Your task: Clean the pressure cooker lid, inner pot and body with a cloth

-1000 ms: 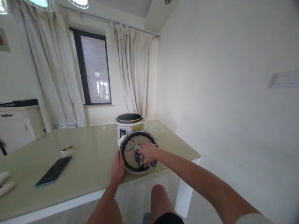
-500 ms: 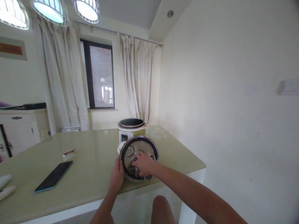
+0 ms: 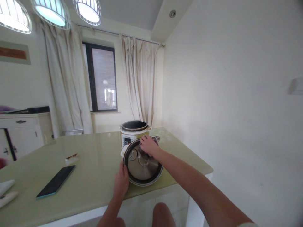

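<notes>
A round pressure cooker lid [image 3: 142, 171] stands tilted at the table's near edge, its metal inner side with a dark sealing ring facing me. My left hand [image 3: 121, 179] grips its left rim, thumb over the edge. At the upper right of the lid's inside, my right hand [image 3: 149, 145] presses a crumpled greyish cloth [image 3: 155, 139] against it; the fingers partly hide the cloth. Directly behind the lid is the white electric pressure cooker [image 3: 134, 130], its top uncovered and its control panel facing me.
On the green tabletop [image 3: 94, 170], a dark phone-like slab [image 3: 56, 181] lies to the left, with a small white packet [image 3: 71, 158] beyond it. White objects [image 3: 7, 192] sit at the far left edge. A wall [image 3: 224, 126] rises on the right.
My right hand has moved with the cloth from the lower middle of the lid up to its upper right part. My left hand keeps its hold on the rim.
</notes>
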Demonstrator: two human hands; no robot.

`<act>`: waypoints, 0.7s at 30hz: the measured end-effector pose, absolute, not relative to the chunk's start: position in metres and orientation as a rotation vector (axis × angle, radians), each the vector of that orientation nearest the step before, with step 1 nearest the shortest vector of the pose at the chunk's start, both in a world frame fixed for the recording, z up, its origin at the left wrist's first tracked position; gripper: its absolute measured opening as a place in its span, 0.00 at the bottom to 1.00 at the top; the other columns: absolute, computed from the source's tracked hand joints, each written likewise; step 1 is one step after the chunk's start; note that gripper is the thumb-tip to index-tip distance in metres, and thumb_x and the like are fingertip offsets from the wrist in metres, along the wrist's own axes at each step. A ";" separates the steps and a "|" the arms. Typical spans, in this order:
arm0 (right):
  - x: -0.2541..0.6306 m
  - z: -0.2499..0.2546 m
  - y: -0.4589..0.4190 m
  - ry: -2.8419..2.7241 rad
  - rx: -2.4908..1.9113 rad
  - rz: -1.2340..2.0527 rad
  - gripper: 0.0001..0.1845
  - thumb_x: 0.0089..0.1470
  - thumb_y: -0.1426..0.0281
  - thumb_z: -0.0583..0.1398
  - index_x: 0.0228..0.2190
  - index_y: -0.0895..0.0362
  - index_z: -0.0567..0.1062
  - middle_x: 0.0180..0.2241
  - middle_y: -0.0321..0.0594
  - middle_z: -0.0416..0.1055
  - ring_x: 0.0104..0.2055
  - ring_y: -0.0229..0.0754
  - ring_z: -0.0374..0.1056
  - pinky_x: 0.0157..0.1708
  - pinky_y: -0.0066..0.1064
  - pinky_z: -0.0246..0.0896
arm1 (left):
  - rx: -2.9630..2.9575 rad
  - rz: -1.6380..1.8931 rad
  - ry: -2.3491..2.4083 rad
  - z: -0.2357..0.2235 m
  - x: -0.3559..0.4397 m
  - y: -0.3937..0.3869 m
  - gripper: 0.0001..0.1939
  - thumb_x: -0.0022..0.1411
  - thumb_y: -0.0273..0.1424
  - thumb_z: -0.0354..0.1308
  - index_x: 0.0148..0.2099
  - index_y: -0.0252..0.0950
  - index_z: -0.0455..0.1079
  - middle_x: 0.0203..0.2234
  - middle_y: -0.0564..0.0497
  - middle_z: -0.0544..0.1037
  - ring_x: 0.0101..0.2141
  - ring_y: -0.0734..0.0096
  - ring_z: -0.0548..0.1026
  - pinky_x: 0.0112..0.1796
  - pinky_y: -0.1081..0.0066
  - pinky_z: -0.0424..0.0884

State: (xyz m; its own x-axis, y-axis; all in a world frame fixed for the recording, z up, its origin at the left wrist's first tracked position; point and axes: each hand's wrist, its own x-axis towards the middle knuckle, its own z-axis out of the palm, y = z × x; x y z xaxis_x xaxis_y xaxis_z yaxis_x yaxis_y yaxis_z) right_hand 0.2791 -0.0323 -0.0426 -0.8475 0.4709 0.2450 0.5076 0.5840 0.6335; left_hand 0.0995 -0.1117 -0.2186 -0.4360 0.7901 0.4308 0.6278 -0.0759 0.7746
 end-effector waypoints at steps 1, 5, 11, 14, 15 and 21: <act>0.274 -0.042 -0.031 -2.745 -0.674 -1.142 0.13 0.69 0.74 0.57 0.41 0.60 0.83 0.51 0.52 0.77 0.55 0.53 0.66 0.51 0.46 0.63 | 1.570 1.533 2.000 -0.218 0.100 -0.113 0.25 0.77 0.35 0.43 0.71 0.36 0.64 0.55 0.40 0.82 0.50 0.57 0.83 0.48 0.62 0.78; 0.264 -0.047 -0.028 -2.748 -0.385 -1.079 0.12 0.72 0.73 0.55 0.46 0.57 0.80 0.58 0.47 0.73 0.59 0.49 0.63 0.54 0.44 0.62 | 1.543 1.521 1.929 -0.215 0.100 -0.116 0.26 0.77 0.35 0.42 0.71 0.34 0.63 0.57 0.38 0.81 0.53 0.54 0.82 0.51 0.58 0.77; 0.302 -0.057 -0.035 -2.691 -1.173 -0.840 0.18 0.55 0.69 0.71 0.47 0.58 0.81 0.58 0.55 0.73 0.58 0.59 0.64 0.55 0.52 0.66 | 1.491 1.447 1.956 -0.211 0.101 -0.116 0.26 0.78 0.35 0.40 0.71 0.34 0.62 0.56 0.36 0.81 0.52 0.50 0.81 0.52 0.55 0.76; 0.317 -0.063 -0.050 -2.729 -1.310 -0.807 0.19 0.51 0.65 0.72 0.45 0.59 0.83 0.56 0.58 0.74 0.57 0.63 0.67 0.53 0.54 0.69 | 1.509 1.454 1.938 -0.210 0.102 -0.114 0.26 0.78 0.36 0.39 0.70 0.35 0.62 0.55 0.37 0.81 0.50 0.51 0.82 0.51 0.55 0.76; 0.319 -0.065 -0.055 -2.757 -1.338 -0.800 0.21 0.49 0.63 0.73 0.44 0.59 0.84 0.55 0.59 0.75 0.56 0.64 0.68 0.52 0.55 0.70 | 1.521 1.467 1.924 -0.210 0.101 -0.113 0.25 0.78 0.36 0.39 0.70 0.36 0.62 0.55 0.37 0.81 0.50 0.52 0.82 0.51 0.55 0.76; 0.305 -0.068 -0.075 -3.020 -1.419 -0.622 0.25 0.45 0.53 0.73 0.42 0.55 0.85 0.43 0.52 0.82 0.44 0.58 0.78 0.42 0.46 0.75 | 1.510 1.403 1.979 -0.216 0.098 -0.106 0.22 0.77 0.38 0.38 0.60 0.34 0.67 0.47 0.37 0.82 0.46 0.50 0.82 0.46 0.56 0.76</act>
State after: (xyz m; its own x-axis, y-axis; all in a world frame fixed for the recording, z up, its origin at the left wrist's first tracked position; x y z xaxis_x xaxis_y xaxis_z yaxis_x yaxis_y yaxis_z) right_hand 0.3048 -0.0753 -0.0678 -0.6243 0.7779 -0.0717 0.6862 0.5900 0.4256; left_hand 0.0977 -0.1060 -0.2159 -0.4123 0.8552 0.3141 0.5796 -0.0197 0.8147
